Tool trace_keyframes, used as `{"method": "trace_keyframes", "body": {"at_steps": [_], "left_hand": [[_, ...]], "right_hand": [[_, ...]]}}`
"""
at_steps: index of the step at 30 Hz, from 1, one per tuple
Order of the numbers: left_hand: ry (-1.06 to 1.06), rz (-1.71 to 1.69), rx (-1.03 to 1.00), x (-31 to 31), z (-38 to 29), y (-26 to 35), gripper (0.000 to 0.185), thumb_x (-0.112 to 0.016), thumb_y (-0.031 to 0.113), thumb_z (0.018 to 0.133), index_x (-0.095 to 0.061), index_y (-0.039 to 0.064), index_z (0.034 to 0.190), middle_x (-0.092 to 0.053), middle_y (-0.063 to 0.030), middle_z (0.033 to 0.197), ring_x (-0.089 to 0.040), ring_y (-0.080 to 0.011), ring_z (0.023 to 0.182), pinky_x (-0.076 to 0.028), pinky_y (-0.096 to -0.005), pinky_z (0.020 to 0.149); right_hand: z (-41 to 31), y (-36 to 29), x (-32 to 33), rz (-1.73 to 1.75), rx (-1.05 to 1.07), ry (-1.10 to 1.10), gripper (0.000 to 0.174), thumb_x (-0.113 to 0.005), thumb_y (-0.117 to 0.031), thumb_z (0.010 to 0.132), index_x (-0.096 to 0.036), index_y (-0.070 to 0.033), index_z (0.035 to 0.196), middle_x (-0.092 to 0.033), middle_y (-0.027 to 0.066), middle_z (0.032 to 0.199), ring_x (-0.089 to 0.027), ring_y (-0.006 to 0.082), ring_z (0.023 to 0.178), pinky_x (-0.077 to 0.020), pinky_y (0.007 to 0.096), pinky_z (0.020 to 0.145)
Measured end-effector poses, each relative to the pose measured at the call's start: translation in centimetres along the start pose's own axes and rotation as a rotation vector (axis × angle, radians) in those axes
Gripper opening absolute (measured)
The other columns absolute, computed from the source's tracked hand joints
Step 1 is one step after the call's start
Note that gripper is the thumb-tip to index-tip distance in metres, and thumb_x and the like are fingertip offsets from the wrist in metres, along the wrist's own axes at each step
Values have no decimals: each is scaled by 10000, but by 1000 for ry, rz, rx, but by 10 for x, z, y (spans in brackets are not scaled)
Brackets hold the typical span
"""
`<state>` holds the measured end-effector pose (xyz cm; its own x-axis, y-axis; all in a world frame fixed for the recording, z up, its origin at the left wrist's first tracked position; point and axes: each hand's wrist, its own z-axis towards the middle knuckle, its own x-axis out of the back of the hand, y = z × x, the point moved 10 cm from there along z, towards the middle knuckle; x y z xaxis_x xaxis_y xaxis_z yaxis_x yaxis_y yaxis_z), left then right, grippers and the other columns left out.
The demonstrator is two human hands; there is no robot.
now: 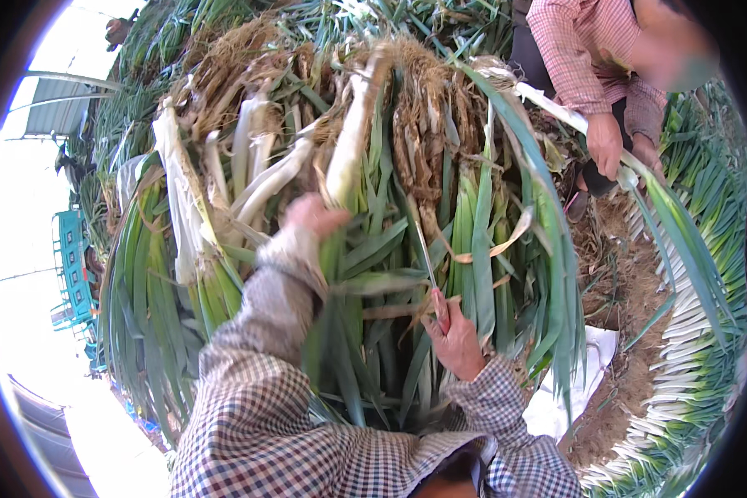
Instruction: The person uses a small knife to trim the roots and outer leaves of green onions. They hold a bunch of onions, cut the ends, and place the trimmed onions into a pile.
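Observation:
My left hand, blurred by motion, is closed around a thick leek at the place where its white shaft turns green. The leek's roots point away from me and its leaves hang down toward my body. In my right hand is a knife with a red handle, its thin blade pointing up and away from me. Directly ahead lies a heap of leeks, with dry brown outer skins and matted roots on the far side. Several peeled white shafts lie left of my left hand.
At the upper right another person's hands hold a leek. A long row of cleaned leeks curves along the right side. White sheeting lies on the soil. A teal slatted vehicle body stands at far left.

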<state>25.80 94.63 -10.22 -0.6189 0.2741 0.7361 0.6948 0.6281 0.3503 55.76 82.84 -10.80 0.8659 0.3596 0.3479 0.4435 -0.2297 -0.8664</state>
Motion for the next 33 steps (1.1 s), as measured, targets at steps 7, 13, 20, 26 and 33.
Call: {"method": "trace_keyframes", "body": {"at_steps": [7,13,20,26,33], "left_hand": [[167,154,56,-50,-68,-18,606,-719,514,658,-640,56,1046,-667,-205,944,-633,-356,937,-481,-424,826],[29,87,8,-39,-67,-27,919,-714,576,680,-383,-32,1285,-592,-256,1136,-583,-373,1064,-456,-404,888],[39,-37,-21,-46,-54,-42,858,-656,574,731,-392,-22,1289,-566,-288,1157,-553,-390,1110,-431,-407,931],[60,24,-8,-49,-55,-45,826,-687,547,705,-401,-6,1249,-592,-281,1106,-583,-418,1040,-450,-437,896],[68,-28,-33,-33,-68,-45,723,-792,397,651,-444,27,1165,-618,-225,1054,-616,-362,974,-481,-400,847]], "right_hand": [[30,-39,-40,-98,166,-264,479,-561,-435,888,-490,24,1008,-621,271,808,-622,433,752,-495,486,634],[49,-30,-59,-223,130,-424,560,-523,-522,887,-505,28,990,-622,248,777,-635,394,745,-507,448,672],[102,-24,-59,-266,64,-235,586,-510,-528,891,-492,56,930,-632,264,794,-649,381,731,-518,451,672],[207,-44,-67,-356,-1,-153,610,-519,-533,883,-516,68,989,-647,243,874,-658,358,779,-530,418,709],[175,-54,-23,-304,39,11,558,-515,-522,895,-562,33,889,-648,220,764,-649,318,636,-515,411,587]]}}
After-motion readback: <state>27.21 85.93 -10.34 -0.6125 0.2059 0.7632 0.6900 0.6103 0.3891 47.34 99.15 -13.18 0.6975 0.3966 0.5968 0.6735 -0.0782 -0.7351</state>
